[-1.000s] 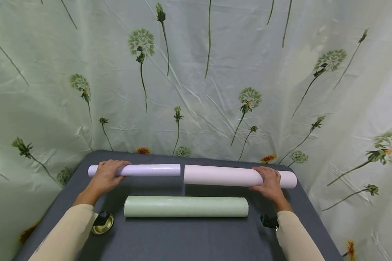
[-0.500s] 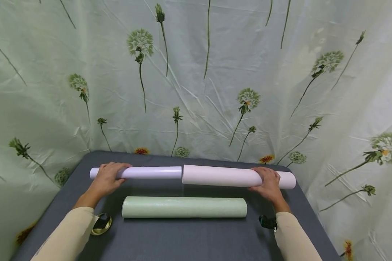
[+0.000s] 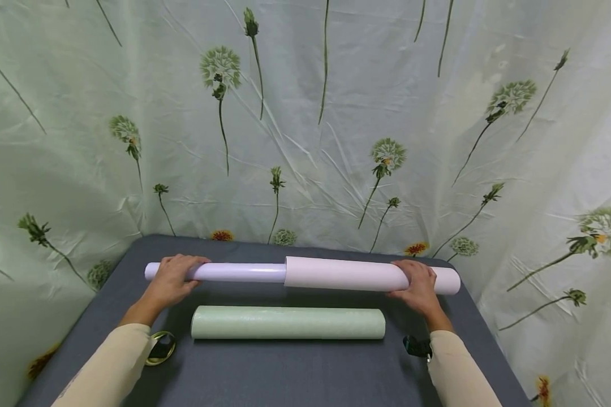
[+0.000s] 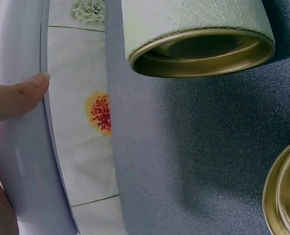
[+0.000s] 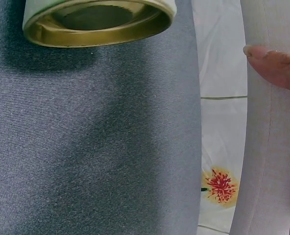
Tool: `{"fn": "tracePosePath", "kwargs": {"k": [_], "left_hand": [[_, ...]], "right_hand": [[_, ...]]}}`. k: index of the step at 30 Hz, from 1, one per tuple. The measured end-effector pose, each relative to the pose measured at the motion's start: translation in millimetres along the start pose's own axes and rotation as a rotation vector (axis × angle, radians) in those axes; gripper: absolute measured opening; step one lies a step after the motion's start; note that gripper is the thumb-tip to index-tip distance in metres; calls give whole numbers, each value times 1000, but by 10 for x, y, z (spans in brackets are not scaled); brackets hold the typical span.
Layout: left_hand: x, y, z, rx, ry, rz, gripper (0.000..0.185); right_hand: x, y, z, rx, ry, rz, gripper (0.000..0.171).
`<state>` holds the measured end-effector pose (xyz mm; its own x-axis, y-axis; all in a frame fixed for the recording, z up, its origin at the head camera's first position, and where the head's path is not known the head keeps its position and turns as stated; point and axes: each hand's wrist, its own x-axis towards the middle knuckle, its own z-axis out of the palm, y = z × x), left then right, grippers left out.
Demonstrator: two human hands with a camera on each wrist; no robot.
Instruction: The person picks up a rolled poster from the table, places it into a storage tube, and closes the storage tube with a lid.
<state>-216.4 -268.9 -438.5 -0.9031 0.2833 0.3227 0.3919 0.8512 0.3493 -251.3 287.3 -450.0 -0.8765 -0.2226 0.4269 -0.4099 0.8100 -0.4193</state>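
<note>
In the head view my left hand grips a thin lavender roll near its left end, thumb on the near side. My right hand holds a wider pale pink roll toward its right end. Both rolls are held level, end to end, above the far part of the table. The lavender roll's right end is right at the pink roll's left end, its tip hidden there. In the left wrist view my thumb presses along the lavender roll; in the right wrist view the other thumb lies on the pink one.
A pale green tube with a gold metal rim lies crosswise on the dark grey cloth-covered table, nearer than the rolls. A round gold lid lies by the left wrist. A flower-printed curtain hangs behind.
The left hand has moved slightly right and nearer with the lavender roll. The gap between the two rolls has closed. The right hand and pink roll have hardly moved.
</note>
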Motion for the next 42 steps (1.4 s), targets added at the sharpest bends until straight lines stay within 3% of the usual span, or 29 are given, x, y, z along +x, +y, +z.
{"fn": "tracePosePath", "kwargs": {"k": [23, 32, 42], "left_hand": [[0, 118, 11, 60, 14, 60, 47], [-6, 138, 27, 76, 28, 125, 47], [23, 182, 58, 43, 62, 163, 47]], "right_hand": [[-13, -75, 22, 32, 2, 24, 67], [-12, -73, 16, 35, -1, 20, 66], [22, -70, -16, 20, 4, 18, 67]]}}
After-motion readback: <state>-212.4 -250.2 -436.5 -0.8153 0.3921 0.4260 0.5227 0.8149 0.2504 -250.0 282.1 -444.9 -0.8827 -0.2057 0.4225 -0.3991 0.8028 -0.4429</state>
